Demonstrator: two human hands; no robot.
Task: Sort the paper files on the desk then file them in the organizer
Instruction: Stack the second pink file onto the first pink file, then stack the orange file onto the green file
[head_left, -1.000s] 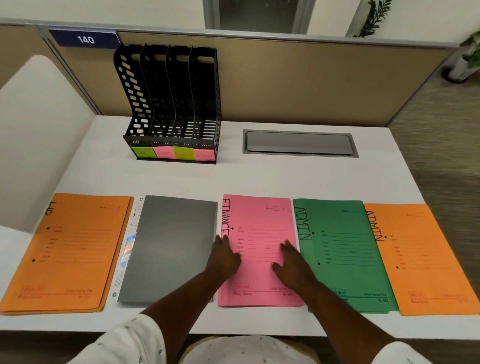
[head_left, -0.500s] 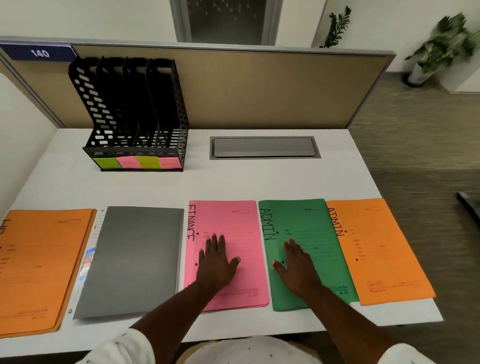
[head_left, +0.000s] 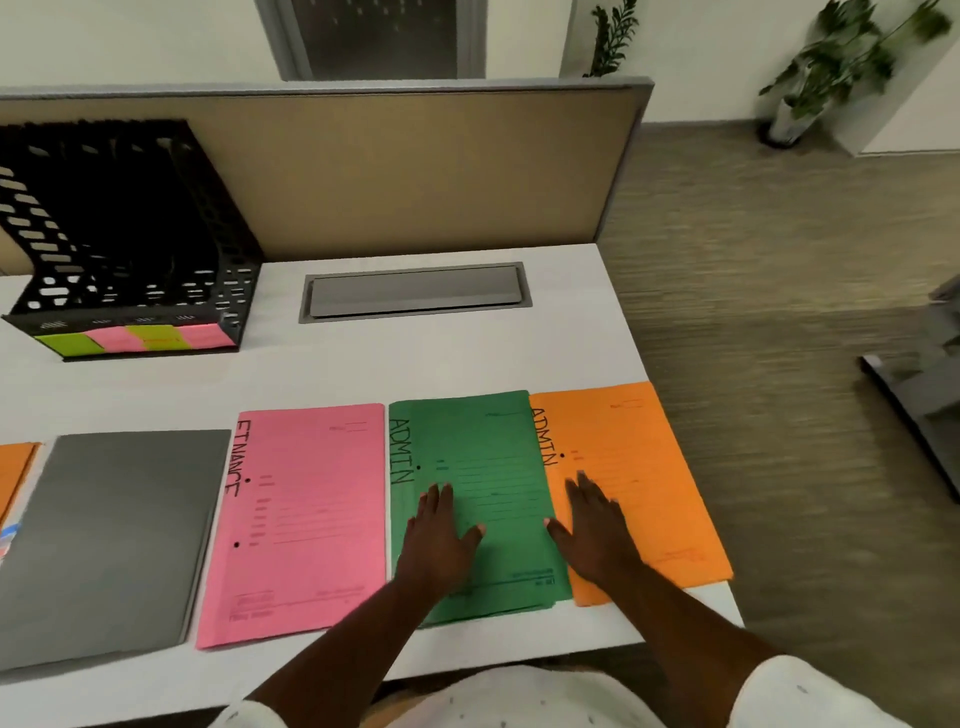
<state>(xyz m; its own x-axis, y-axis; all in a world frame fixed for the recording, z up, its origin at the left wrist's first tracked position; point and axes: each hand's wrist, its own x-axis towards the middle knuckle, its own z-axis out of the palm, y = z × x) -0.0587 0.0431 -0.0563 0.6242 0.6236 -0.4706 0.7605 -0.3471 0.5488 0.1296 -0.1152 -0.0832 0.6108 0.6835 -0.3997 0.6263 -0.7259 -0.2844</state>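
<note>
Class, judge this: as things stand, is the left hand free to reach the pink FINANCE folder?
Probably yes: the left hand lies flat on the green folder, beside the pink folder, with nothing between them.

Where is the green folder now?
Head view: the green folder lies at the desk's front edge, between the pink folder and right orange folder, under the left hand.
</note>
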